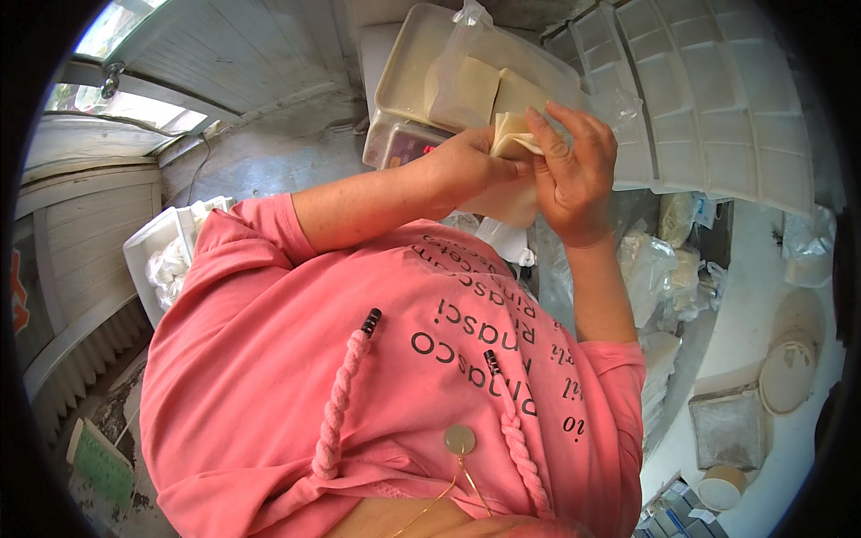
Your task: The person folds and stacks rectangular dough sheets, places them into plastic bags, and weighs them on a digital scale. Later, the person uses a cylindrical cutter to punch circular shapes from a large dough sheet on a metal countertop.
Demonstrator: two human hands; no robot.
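Observation:
My left hand (464,165) grips a folded stack of thin pale sheets (512,134), probably dough wrappers, with the thumb along its near side. On the other side, my right hand (578,171) has thumb and forefinger at the edge of the same stack, while its other fingers are spread. A broad pale sheet (508,198) hangs below the two hands. Just beyond them, more flat square sheets (471,91) lie in a clear plastic bag (538,57) on a cream plastic tray (403,74). The tray rests over a digital scale (410,144) with a lit red display, partly hidden by my left forearm.
Ribbed translucent white plastic panels (699,101) stand at the far right. Bagged goods (649,269) lie beside my right arm. A white bin (158,249) with plastic bags is by my left elbow. A round lid (787,376) lies at the lower right.

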